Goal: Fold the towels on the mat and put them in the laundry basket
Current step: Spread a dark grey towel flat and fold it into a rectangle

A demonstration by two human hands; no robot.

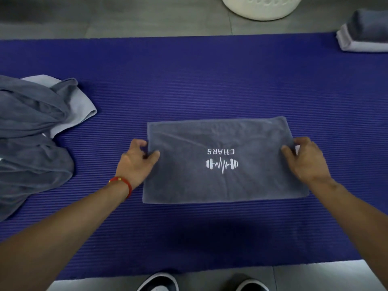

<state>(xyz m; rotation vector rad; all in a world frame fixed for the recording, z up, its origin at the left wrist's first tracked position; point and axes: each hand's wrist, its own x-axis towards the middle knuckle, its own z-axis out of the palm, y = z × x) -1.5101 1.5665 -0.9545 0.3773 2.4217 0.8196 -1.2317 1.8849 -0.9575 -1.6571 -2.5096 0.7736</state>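
- A grey towel (224,160) lies flat on the blue mat (210,80), in the middle, folded to a rectangle.
- A white logo (221,162) is on its top side: a dumbbell with a pulse line and the word "CHARS", upside down for the camera.
- The left hand (136,162) is at the left edge of the towel. Its fingers (154,154) are curled and pinch this edge, the thumb on top of the cloth.
- The right hand (308,160) is at the right edge. Its fingers (287,149) grasp the edge in the same way, and a small light part of cloth shows just beside them.
- A red band (121,183) is around the left wrist.
- A pile of unfolded towels (35,139) lies on the left part of the mat, dark grey with one lighter piece under it, well apart from the flat towel.
- A stack of folded towels (365,32) sits at the far right corner of the mat, dark grey on top and light below.
- The white basket (262,9) stands on the grey floor (147,17) behind the mat; only its lower part shows.
- Two shoes (159,283) show at the bottom, on the floor at the near edge of the mat.
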